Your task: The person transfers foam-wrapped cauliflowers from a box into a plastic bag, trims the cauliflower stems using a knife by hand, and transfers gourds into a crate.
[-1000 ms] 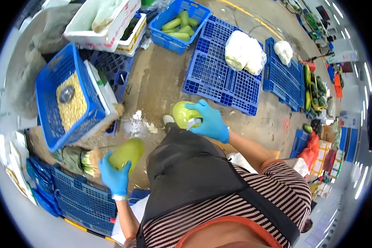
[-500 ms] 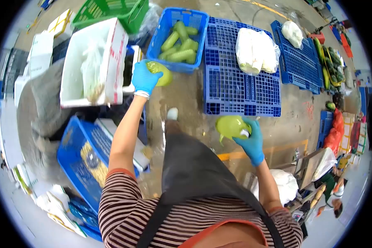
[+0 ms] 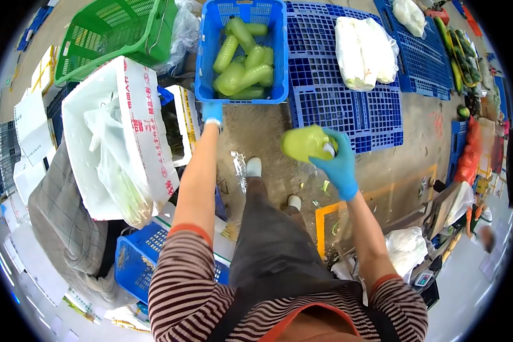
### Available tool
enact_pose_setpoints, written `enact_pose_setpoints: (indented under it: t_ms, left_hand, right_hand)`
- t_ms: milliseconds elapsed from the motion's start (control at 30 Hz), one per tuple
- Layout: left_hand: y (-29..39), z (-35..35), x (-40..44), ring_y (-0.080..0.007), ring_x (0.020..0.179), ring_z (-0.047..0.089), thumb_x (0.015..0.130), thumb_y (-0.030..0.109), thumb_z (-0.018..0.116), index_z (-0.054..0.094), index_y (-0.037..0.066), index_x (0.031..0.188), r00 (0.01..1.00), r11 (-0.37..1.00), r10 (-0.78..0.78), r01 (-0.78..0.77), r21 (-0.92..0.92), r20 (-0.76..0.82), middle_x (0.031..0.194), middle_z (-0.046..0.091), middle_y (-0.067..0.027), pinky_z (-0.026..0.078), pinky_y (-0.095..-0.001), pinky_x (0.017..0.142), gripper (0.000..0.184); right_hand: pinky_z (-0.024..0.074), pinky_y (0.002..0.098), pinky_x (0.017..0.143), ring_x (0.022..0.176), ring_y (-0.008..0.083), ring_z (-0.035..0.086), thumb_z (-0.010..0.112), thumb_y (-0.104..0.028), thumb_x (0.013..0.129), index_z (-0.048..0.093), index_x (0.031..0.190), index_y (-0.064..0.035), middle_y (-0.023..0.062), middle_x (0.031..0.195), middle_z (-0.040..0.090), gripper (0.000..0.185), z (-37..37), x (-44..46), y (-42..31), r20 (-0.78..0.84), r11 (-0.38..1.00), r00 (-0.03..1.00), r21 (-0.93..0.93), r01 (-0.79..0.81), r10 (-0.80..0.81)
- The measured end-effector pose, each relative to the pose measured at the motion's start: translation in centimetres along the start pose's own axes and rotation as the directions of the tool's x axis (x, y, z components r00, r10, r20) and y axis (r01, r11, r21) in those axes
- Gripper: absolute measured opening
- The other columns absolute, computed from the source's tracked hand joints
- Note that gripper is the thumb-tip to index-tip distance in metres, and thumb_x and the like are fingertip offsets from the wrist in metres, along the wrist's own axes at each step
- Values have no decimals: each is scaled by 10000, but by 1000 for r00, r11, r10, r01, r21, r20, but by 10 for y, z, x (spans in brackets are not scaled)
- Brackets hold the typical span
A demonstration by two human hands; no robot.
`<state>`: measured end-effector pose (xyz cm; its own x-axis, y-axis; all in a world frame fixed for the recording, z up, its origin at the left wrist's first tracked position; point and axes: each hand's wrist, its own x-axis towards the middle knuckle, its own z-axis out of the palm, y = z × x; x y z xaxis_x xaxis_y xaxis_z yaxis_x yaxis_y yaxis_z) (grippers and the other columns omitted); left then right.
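My right hand (image 3: 337, 165), in a blue glove, is wrapped round a pale green bottle gourd (image 3: 308, 143) held above the floor. A small white patch shows on the gourd near my fingers. My left hand (image 3: 212, 112), gloved the same way, is at the near left corner of a blue crate (image 3: 243, 101); its fingers are hidden against the crate, so I cannot tell whether they grip it. Several pale green gourds (image 3: 226, 53) lie in the crate, one of them (image 3: 231, 78) resting near its front wall.
Blue plastic pallets (image 3: 325, 117) lie right of the crate, with a white plastic-wrapped bundle (image 3: 363, 54) on top. On the left stand a white foam box (image 3: 148, 131) holding a plastic bag and a green basket (image 3: 105, 45). Another blue crate (image 3: 134, 265) sits lower left.
My left hand has let go of its gourd and moved to the crate's near corner. A gourd now rests there inside the crate. My right hand still holds its gourd, slightly higher in view.
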<state>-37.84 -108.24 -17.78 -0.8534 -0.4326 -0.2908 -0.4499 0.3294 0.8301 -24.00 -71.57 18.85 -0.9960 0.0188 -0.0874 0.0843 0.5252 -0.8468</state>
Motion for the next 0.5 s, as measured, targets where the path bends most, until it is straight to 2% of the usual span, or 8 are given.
enact_pose_setpoints:
  t_ms: [33,67,167,233,300,333,367,500]
  left_hand:
    - [-63,0,-2,-159,527,498,873,200,575,621,89,839,986,999,-11,3,49,164,658,551,-35,391,-324,492,124]
    - [17,-42,-66,-148,514,470,884,226,588,601,110,869,863,821,-341,466,-329,372,633,503,-1,388,-305,484,118]
    - [-76,-78,-150,-128,549,493,890,163,597,563,153,816,794,821,-275,488,-297,542,674,507,11,386,-284,465,82]
    - [-72,-111,-214,-101,532,456,895,117,616,548,141,859,594,378,-324,795,-475,737,691,472,37,317,-246,426,81]
    - [-60,-136,-268,-81,565,500,893,82,610,603,97,1017,532,235,-387,846,-478,753,755,552,18,340,-208,435,125]
    - [-10,-141,-294,-85,624,546,894,90,618,613,74,1091,612,540,-613,786,-299,500,812,596,-3,389,-204,480,198]
    - [-1,-143,-308,-93,672,569,906,97,608,612,64,1153,608,566,-651,788,-242,456,853,612,-3,422,-209,528,249]
    - [50,-136,-318,-129,831,604,912,118,613,642,44,1127,816,849,-398,501,-170,419,950,650,-35,481,-246,738,230]
  right_hand:
    - [486,344,904,1051,251,572,828,-96,619,581,1208,-82,96,1105,562,639,12,22,-1,6,1000,1000,21,15,-15]
    - [488,348,898,1042,255,578,826,-113,622,584,1204,-84,96,1092,567,631,23,44,-3,10,999,999,39,33,-34]
    - [492,359,893,1026,259,596,838,-150,618,573,1204,-80,98,1101,573,647,61,106,7,-55,996,996,45,73,-70]
    - [494,359,895,1029,270,597,846,-173,618,572,1206,-90,96,1099,573,654,85,142,15,-104,993,990,60,101,-95]
    - [486,365,926,1061,270,594,854,-198,628,555,1232,-73,104,1159,572,685,97,168,18,-95,997,992,12,79,-77]
    - [484,359,933,1073,263,592,851,-192,643,542,1255,-64,106,1187,568,697,102,176,32,-93,995,994,78,57,-49]
    - [481,352,940,1085,255,590,848,-187,658,529,1277,-54,108,1215,564,709,111,181,52,-92,989,996,144,36,-23]
    - [499,237,806,1024,127,583,736,-61,810,484,1378,-62,68,1167,595,622,57,135,-18,64,880,991,456,-137,121]
